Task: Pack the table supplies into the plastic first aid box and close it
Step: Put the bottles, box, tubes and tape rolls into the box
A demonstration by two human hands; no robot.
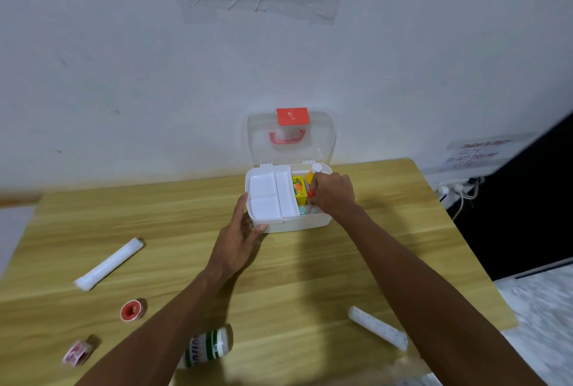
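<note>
The white plastic first aid box [305, 225] stands open at the table's far edge, its clear lid [322, 140] with a red latch and handle upright against the wall. A white divided tray [269, 196] fills the box's left part. On the right part lie a yellow carton [299, 188] and a small bottle with a white cap [315, 169]. My right hand [333, 195] is inside the right part, shut on a small orange-tipped item [311, 193]. My left hand [240, 230] rests against the box's front left corner, fingers spread.
On the wooden table [310, 277] lie a long white wrapped roll [108, 263] at left, a red tape roll [131, 310], a red-and-white roll [77, 353], a green-and-white bottle [206, 347] on its side, and another white roll [376, 326] at right. Cables hang at far right.
</note>
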